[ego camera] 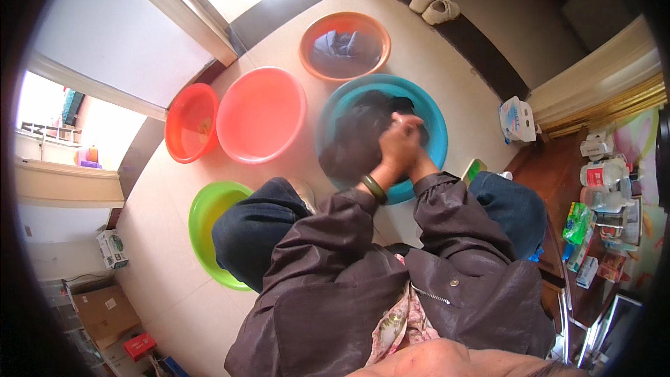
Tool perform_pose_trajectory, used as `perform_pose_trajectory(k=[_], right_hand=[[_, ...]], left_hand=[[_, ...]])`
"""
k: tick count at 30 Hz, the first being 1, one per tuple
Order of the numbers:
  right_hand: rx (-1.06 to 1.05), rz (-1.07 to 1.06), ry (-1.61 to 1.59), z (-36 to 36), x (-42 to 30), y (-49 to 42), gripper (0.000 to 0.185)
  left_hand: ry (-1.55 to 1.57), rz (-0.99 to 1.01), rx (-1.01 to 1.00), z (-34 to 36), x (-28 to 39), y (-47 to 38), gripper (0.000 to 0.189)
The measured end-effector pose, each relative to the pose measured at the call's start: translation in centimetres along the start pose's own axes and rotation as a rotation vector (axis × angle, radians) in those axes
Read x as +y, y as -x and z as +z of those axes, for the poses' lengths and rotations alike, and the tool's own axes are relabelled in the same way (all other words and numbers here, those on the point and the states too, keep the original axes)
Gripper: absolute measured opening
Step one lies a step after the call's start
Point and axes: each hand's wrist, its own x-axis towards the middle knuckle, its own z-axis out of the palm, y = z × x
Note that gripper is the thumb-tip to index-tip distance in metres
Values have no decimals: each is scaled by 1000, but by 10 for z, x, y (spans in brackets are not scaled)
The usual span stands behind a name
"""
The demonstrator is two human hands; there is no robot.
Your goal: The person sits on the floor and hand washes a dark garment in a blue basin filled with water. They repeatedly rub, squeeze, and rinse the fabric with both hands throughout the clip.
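Note:
My left hand [392, 147], with a dark green bangle [373, 188] at the wrist, is pressed against my right hand [415, 154] above a blue plastic basin [438, 115]. Motion blurs both hands. Dark wet cloth [350, 141] fills much of the basin, in dark water. A black fold of this cloth rises right at my fingertips. Whether any of it is pinched between the palms is hidden.
An orange basin [310, 65] with grey-blue cloth in water stands beyond. Left are a pink basin [261, 115], a red basin [183, 125] and a green basin [201, 241] by my knee. A wooden cabinet [544, 188] holding bottles and packets is at right; white shoes [439, 9] lie near a doorway.

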Motion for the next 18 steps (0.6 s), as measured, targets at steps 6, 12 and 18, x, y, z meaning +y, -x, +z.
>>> perform_pose_trajectory(k=[6, 12, 18], right_hand=[[224, 105, 187, 53, -28, 8, 64], [247, -294, 1206, -3, -61, -7, 58], [434, -439, 688, -75, -42, -38, 46]], left_hand=[[737, -298, 425, -28, -67, -22, 17], [911, -527, 252, -42, -135, -30, 26], [591, -53, 272, -35, 4, -11, 25]])
